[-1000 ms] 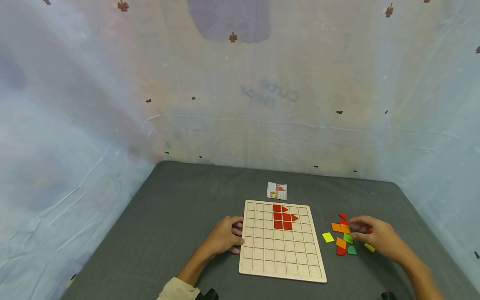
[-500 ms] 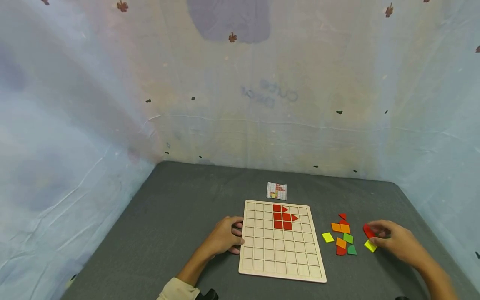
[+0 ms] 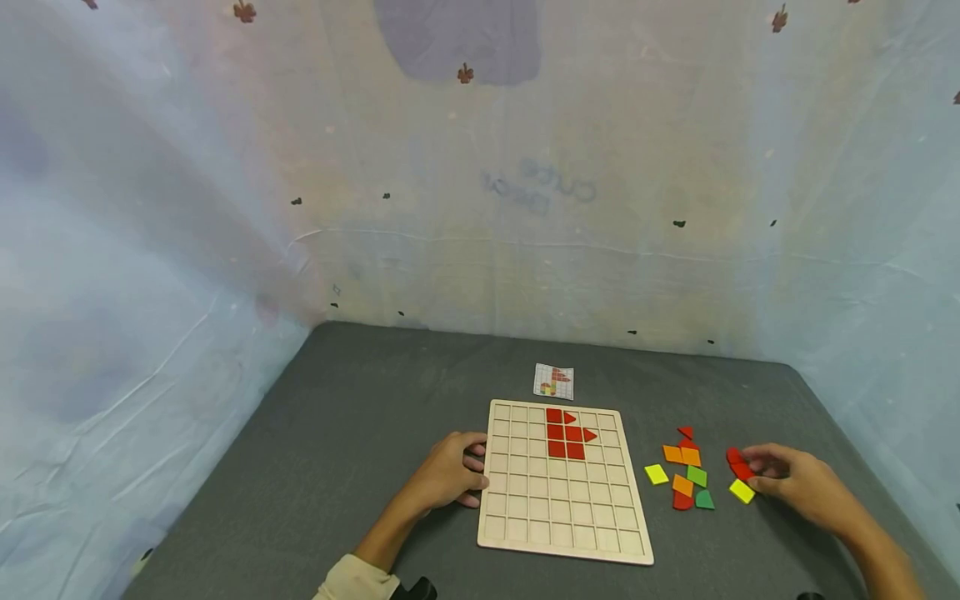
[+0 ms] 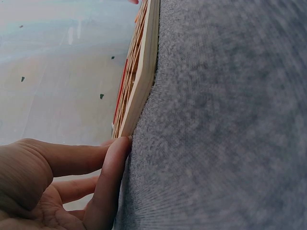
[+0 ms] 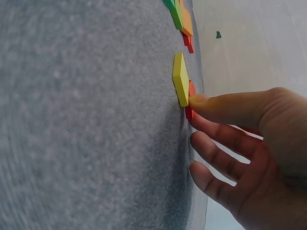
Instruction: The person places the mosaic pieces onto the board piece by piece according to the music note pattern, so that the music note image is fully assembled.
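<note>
My left hand (image 3: pixel 445 470) holds the near-left edge of the gridded wooden board (image 3: pixel 555 546), its fingertips and thumb at the rim. In the left wrist view a fingertip (image 4: pixel 123 146) meets the board's side. Red squares and two red pointed tiles (image 3: pixel 573 434) fill several cells near the board's top. At the far right my right hand (image 3: pixel 802 483) pinches a red tile (image 5: pixel 190 113) between thumb and index finger, low at the cloth. Another red tile (image 3: pixel 733 455) shows right beside it. A yellow tile (image 3: pixel 742 492) lies just in front of the thumb.
Between board and right hand lies a loose group of tiles: orange (image 3: pixel 690 457), light green (image 3: pixel 697 476), dark green (image 3: pixel 704 500), red (image 3: pixel 682 502) and yellow (image 3: pixel 656 474). A small printed pattern card (image 3: pixel 553 382) rests behind the board. Cloth walls (image 3: pixel 525 275) surround the grey table.
My right hand has moved right, away from the tile group, with a red tile, and has stopped beside the separate yellow tile. The left hand and board have stayed put.
</note>
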`<state>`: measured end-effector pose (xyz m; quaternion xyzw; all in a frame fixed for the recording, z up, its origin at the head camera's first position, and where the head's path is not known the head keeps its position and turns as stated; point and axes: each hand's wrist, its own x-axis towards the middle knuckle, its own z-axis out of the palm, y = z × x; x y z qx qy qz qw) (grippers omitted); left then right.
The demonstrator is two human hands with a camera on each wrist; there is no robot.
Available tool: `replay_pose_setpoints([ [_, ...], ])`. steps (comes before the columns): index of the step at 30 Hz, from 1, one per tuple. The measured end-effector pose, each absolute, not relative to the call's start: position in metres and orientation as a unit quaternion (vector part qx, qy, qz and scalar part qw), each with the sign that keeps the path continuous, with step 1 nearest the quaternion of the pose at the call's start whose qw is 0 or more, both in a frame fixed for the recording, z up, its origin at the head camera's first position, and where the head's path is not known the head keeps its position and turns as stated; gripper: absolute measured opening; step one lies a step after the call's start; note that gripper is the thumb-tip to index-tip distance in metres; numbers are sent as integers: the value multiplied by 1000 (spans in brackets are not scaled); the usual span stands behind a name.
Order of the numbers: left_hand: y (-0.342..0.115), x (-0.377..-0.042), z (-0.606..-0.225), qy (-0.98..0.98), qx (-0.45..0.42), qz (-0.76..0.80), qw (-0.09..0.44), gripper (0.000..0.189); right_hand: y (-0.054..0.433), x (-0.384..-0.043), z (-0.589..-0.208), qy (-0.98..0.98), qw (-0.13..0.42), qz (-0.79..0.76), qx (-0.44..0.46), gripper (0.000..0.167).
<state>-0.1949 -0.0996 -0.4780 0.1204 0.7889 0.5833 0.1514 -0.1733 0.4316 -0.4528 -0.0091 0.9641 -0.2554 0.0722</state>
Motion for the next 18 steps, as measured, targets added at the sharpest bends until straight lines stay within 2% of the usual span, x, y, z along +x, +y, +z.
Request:
replay_pose_setpoints([
  [7, -99, -195, -478, 789, 123, 582, 151, 68, 431, -174, -453, 959, 100, -264, 4, 40],
  [18, -100, -195, -479, 791, 123, 580, 150, 68, 432, -172, -455, 956, 108, -272, -3, 32],
])
